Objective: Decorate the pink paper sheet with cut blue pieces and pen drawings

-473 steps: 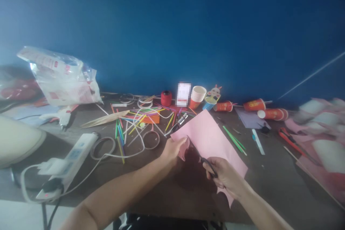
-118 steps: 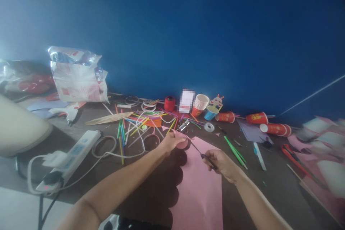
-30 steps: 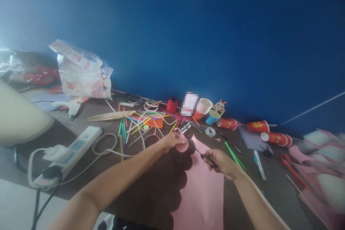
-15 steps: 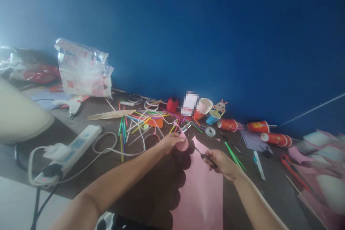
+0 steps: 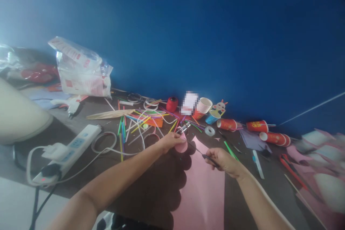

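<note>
- So the pink sheet (image 5: 203, 183) is lower centre of the frame, on the dark counter (image 5: 151, 194), with a scalloped left edge and a straight right one.
- Left hand (image 5: 171, 142) has its grip pinched on a round pink piece (image 5: 181, 146) near the sheet's top left. Can't tell if that bit is joined to the sheet.
- Right hand (image 5: 221, 161) has its grip closed round the black-handled scissors (image 5: 208, 159), over the sheet's upper part, blades aimed up-left at the round piece. Too blurry to say how far open the blades are.
- Just above the left hand there's a shiny metal item (image 5: 184, 128), with a tape roll (image 5: 210, 131) to its right.
- Green straws (image 5: 230, 151) lie just beside the right hand; a messy pile of coloured straws (image 5: 138, 128) sits left of centre.
- Behind all that: a red spool (image 5: 171, 104), stacked paper cups (image 5: 204, 107) and a blue cup (image 5: 212, 116) with a cartoon face cutout (image 5: 221, 107).
- Red cups (image 5: 257, 126) lie tipped over, right of centre.
- Far left has a power strip (image 5: 75, 151), a glue gun (image 5: 70, 105) and a plastic bag (image 5: 83, 72).
</note>
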